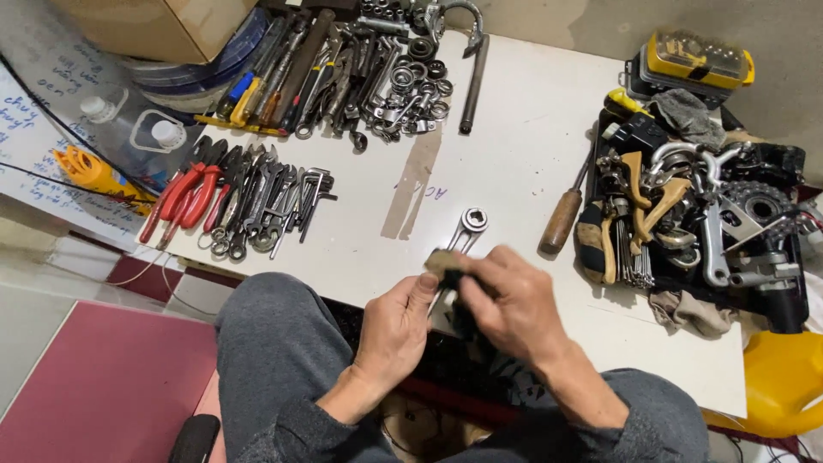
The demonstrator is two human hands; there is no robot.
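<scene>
My left hand grips the lower end of a metal ring spanner, whose round head points away over the white board. My right hand presses a small dark and tan pad against the spanner's shaft, fingers curled around it. Both hands hover at the near edge of the board, above my knees in grey trousers.
Red-handled pliers and wrenches lie at the left. Screwdrivers, sockets and rings are piled at the back. A wooden-handled tool and a heap of bicycle parts sit right. A yellow container stands at the lower right.
</scene>
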